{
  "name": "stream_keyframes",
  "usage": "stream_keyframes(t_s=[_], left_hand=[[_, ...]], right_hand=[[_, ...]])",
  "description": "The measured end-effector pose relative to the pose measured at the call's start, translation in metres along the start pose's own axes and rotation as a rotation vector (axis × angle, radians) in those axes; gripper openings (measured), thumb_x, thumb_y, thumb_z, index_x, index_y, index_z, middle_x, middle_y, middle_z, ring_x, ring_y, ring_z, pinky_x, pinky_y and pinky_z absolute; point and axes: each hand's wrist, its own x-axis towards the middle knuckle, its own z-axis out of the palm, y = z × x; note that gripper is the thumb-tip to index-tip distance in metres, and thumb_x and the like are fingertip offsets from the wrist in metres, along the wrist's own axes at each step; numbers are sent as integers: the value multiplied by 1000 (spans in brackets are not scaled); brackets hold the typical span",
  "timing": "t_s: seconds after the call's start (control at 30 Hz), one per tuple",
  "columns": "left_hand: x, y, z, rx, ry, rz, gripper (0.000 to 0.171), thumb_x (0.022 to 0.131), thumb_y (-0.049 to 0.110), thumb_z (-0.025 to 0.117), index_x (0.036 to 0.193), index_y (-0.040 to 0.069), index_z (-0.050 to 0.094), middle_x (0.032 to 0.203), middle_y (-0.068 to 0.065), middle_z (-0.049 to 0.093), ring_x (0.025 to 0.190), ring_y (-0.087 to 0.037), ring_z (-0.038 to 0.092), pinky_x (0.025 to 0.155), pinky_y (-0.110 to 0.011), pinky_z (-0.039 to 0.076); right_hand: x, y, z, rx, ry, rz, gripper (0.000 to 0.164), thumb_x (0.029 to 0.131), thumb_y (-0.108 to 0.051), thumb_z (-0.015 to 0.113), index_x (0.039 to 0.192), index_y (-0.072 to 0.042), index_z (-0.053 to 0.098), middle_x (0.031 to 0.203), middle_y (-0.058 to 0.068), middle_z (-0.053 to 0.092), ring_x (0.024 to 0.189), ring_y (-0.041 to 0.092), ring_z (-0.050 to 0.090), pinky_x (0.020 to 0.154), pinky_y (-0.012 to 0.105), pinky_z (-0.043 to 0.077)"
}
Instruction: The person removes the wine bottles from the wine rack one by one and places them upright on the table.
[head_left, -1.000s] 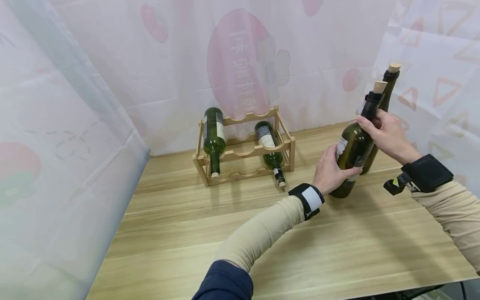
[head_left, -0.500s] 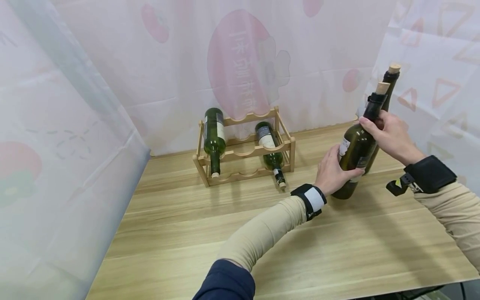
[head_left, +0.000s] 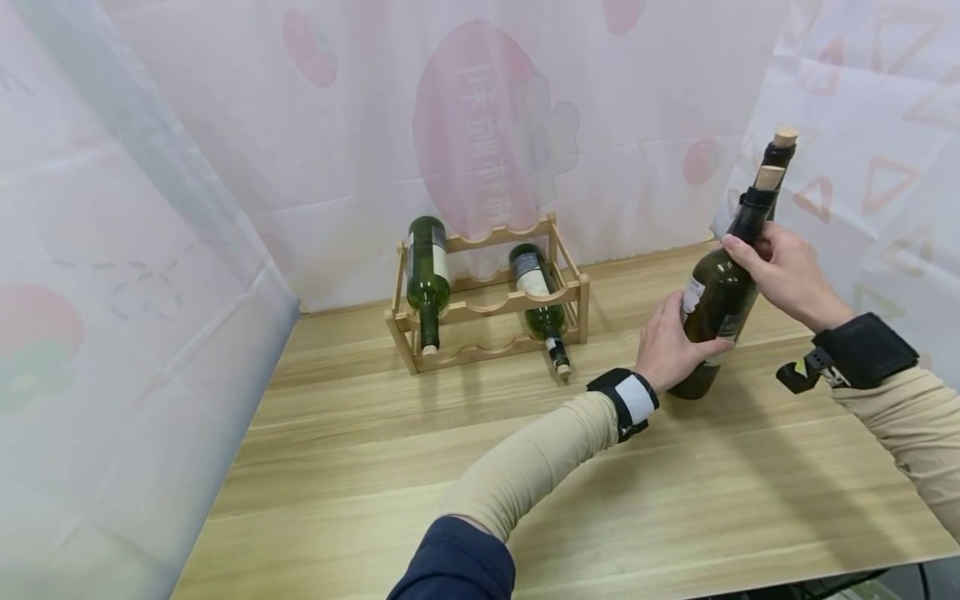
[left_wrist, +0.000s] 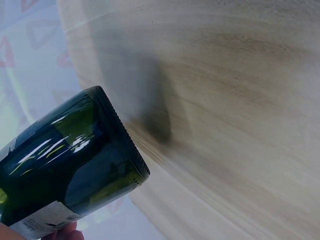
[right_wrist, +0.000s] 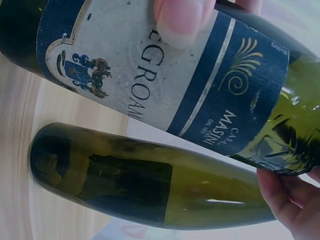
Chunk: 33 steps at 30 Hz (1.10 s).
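A corked dark-green wine bottle (head_left: 716, 287) tilts over the right of the table, its neck leaning right. My left hand (head_left: 667, 346) grips its lower body, thumb across the label. Higher up, my right hand (head_left: 795, 275) holds it at the shoulder and neck. The right wrist view shows its blue-and-white label (right_wrist: 145, 65) close up. In the left wrist view the bottle's base (left_wrist: 122, 135) hangs above its shadow on the wood. Directly behind stands a second corked bottle (right_wrist: 150, 180), mostly covered in the head view by the held one.
A two-tier wooden wine rack (head_left: 487, 310) stands at the table's back middle. One green bottle (head_left: 429, 267) lies on its upper left, another (head_left: 534, 279) on its lower right, both necks forward. Printed white curtains (head_left: 337, 150) close off the back and sides.
Both hands and the held bottle have drifted slightly right and down, the neck now overlapping the bottle behind more. The rack and its bottles stay put.
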Motion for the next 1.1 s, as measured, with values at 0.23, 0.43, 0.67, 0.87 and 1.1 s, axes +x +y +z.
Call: stream_keyframes(t_s=[0.23, 0.43, 0.67, 0.87, 1.1], left_hand=[[1, 4, 4, 4, -8, -11, 76, 75, 48, 79, 137, 23, 43, 124, 9, 57, 111, -3, 55, 88, -18, 43], [1, 6, 6, -1, -7, -12, 76, 75, 48, 79, 137, 23, 42, 125, 10, 56, 111, -3, 54, 88, -18, 42], [0, 8, 8, -14, -15, -12, 76, 74, 47, 80, 136, 24, 43, 122, 9, 57, 108, -3, 55, 86, -17, 42], [1, 10, 10, -15, -14, -13, 76, 74, 47, 80, 136, 24, 43, 121, 10, 57, 107, -3, 55, 85, -18, 42], [1, 10, 12, -35, -18, -20, 76, 75, 47, 79, 138, 24, 42, 123, 9, 56, 109, -3, 55, 88, -18, 42]], right_hand=[[-1, 2, -2, 63, -12, -7, 24, 99, -28, 53, 113, -9, 57, 78, -40, 56, 75, -21, 55, 67, 3, 39], [-1, 4, -5, 72, -17, -15, 17, 99, -29, 53, 111, -17, 56, 79, -39, 59, 75, -19, 57, 65, 4, 41], [-4, 7, -9, 26, -16, 4, 39, 99, -29, 52, 119, 4, 53, 76, -41, 54, 75, -23, 53, 63, 4, 40], [-4, 8, -11, 13, -6, 13, 38, 99, -29, 52, 118, 3, 54, 74, -42, 52, 74, -22, 52, 63, 5, 38], [-4, 8, -11, 30, -22, 16, 36, 99, -30, 53, 120, 0, 53, 77, -38, 55, 75, -20, 54, 62, 5, 41]])
